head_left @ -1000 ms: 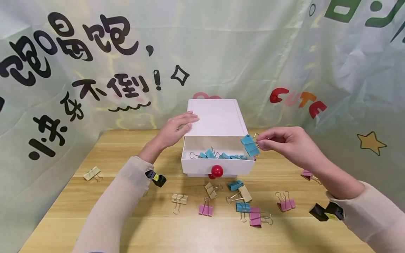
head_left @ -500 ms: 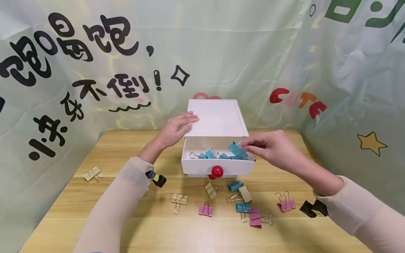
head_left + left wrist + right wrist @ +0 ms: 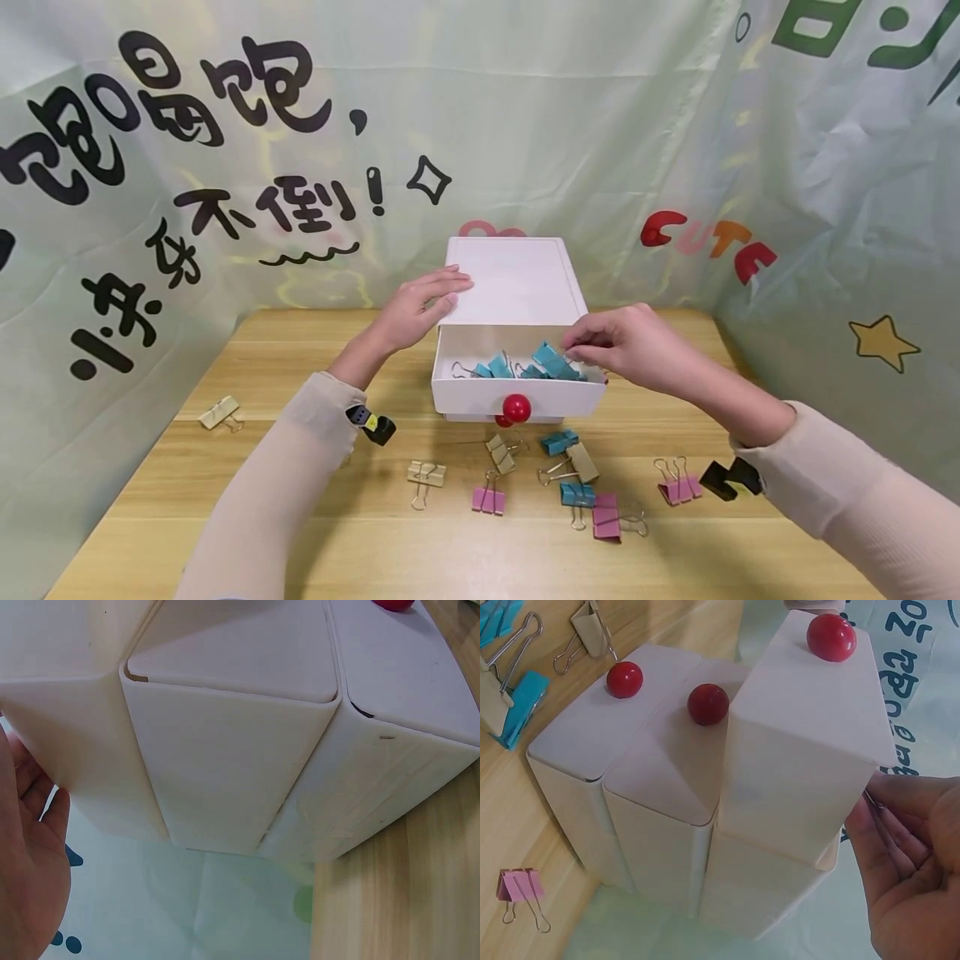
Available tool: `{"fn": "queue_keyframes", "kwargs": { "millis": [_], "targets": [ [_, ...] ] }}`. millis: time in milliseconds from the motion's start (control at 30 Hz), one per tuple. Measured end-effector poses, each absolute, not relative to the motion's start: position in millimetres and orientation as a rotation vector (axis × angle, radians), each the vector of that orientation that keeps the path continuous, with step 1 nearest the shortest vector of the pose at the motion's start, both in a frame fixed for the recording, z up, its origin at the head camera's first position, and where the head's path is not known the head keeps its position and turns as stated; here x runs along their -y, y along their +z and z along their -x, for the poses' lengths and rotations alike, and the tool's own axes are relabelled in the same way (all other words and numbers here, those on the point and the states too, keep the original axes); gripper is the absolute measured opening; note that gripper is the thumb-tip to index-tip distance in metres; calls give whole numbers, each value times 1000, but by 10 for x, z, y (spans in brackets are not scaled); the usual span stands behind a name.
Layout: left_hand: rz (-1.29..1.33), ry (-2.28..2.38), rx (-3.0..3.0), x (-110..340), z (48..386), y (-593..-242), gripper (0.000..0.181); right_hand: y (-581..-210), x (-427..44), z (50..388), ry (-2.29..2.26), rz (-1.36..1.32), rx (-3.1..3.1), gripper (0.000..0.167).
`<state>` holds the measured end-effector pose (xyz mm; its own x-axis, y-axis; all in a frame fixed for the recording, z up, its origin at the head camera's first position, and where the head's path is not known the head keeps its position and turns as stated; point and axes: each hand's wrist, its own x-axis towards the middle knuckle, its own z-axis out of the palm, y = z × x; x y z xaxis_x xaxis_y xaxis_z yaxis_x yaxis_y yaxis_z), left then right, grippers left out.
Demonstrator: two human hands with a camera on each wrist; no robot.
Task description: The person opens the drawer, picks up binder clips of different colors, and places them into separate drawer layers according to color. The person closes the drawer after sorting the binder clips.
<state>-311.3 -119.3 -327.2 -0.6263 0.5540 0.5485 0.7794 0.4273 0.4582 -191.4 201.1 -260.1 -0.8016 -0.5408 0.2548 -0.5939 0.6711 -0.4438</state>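
In the head view a white drawer box (image 3: 513,279) stands on the table, its top drawer (image 3: 472,398) pulled out toward me. Several blue binder clips (image 3: 498,366) lie in that drawer. My right hand (image 3: 630,346) pinches a blue binder clip (image 3: 554,361) by its wire handle, low over the drawer's right side. The right wrist view shows the fingers beside the drawer's side wall (image 3: 795,787), with a bit of wire between them; the clip's body is hidden there. My left hand (image 3: 416,308) rests on the box's top left edge, fingers extended.
Loose clips lie in front of the box: blue ones (image 3: 577,495), pink ones (image 3: 488,501), beige ones (image 3: 426,474). A beige clip (image 3: 219,412) sits far left, a pink clip (image 3: 680,488) to the right. A printed cloth (image 3: 525,125) hangs behind the table.
My right hand has moved left, carrying the blue binder clip from beside the box's right corner down into the drawer. My left hand stays on the box.
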Motion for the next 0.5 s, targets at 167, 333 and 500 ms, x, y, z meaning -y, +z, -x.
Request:
{"fn": "queue_keyframes", "kwargs": {
  "millis": [167,333,500],
  "targets": [
    [1140,-1006,2383,1187,3105,-3259,39,-2606,-1973,1958,772,-918,2766,9],
    [1136,-1009,2388,1189,3107,-3263,39,-2640,-1945,1995,640,-902,2665,10],
    [1140,-1013,2385,1189,3103,-3265,39,-2671,-1951,2017,502,-938,2552,10]
  ]
}}
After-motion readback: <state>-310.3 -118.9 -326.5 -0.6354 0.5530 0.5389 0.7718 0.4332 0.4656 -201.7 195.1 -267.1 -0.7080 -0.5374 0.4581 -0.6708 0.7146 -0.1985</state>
